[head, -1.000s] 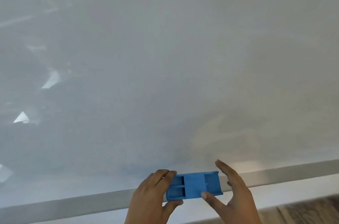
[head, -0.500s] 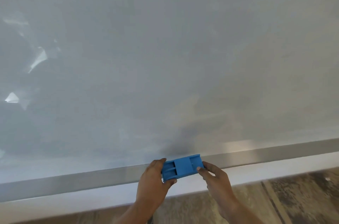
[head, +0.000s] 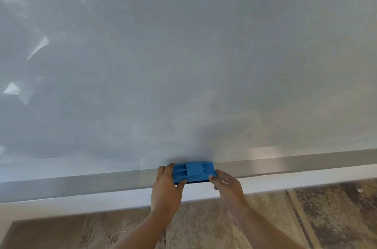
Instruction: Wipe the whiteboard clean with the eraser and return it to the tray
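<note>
The blue plastic eraser (head: pixel 193 171) lies flat on the grey metal tray (head: pixel 81 184) that runs along the bottom edge of the whiteboard (head: pixel 183 55). My left hand (head: pixel 166 189) grips the eraser's left end with thumb and fingers. My right hand (head: pixel 227 184) pinches its right end with the fingertips. The board's surface shows no writing, only faint smears and pale reflections at the left.
Below the tray runs a white wall strip (head: pixel 285 183), and under it a brown mottled floor (head: pixel 306 218). Both bare forearms reach up from the bottom of the view.
Both hands have lowered the eraser from in front of the board's bottom edge onto the tray. The view has tilted down, showing more floor.
</note>
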A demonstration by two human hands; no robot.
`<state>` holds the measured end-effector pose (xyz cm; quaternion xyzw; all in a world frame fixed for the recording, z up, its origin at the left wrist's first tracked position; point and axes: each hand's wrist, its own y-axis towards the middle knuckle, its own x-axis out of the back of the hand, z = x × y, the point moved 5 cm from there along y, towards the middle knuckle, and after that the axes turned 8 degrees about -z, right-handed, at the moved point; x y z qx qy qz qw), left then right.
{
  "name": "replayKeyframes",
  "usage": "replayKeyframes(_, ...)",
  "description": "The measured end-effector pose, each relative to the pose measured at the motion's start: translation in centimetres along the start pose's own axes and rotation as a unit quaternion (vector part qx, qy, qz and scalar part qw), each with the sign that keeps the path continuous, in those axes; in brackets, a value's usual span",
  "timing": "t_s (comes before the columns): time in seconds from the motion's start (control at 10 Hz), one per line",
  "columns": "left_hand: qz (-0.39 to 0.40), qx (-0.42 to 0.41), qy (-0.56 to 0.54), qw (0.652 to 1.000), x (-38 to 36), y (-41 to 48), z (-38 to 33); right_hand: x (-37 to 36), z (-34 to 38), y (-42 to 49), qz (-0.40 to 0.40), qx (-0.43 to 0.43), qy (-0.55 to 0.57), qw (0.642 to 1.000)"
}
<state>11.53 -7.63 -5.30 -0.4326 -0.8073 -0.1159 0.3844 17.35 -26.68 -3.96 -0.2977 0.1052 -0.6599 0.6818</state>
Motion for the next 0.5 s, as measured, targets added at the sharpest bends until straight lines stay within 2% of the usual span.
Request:
replayKeyframes(0.1,-0.006,-0.014,0.033,0.999,0.0,-0.2,-0.3,0.2,-0.3,0.3,-0.001,0.007,-0.015,1.0)
replayKeyframes(0.2,0.01,-0.065,0.112,0.992,0.0,-0.9,-0.1,0.2,-0.7,0.3,0.011,0.018,-0.053,0.998)
replayKeyframes(0.3,0.037,-0.112,0.172,0.978,-0.1,-1.4,0.0,0.2,-0.7,0.2,0.012,0.041,-0.1,0.994)
replayKeyframes(0.4,0.074,-0.124,0.214,0.966,0.2,-1.7,0.4,0.1,-0.7,0.1,0.014,0.057,-0.133,0.989)
replayKeyframes(0.5,0.131,-0.166,0.241,0.947,1.0,-3.1,0.7,0.3,-0.6,-0.6,-0.003,0.064,-0.13,0.99)
